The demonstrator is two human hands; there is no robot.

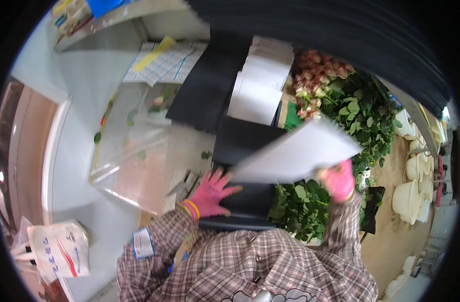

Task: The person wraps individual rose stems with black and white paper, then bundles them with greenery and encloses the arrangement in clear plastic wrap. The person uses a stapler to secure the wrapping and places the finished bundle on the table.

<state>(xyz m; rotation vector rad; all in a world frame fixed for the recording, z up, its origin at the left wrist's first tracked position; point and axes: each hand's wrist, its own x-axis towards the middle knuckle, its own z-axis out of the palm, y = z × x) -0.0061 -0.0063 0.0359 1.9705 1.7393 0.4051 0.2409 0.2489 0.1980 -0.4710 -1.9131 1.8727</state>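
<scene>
My left hand, in a pink glove with bare fingertips and a yellow band at the wrist, lies spread flat on a black sheet. In my right hand, gloved alike, is the corner of a white sheet, blurred and slanting over the black surface. Beyond it a stack of white sheets rests on black material. Pink and cream roses with leafy stems lie at the right; more green leaves show below the white sheet.
Clear plastic sleeves with loose leaves lie on the left. Printed sheets with a yellow strip are at the back left. A printed bag hangs at lower left. White buckets stand along the floor at the right.
</scene>
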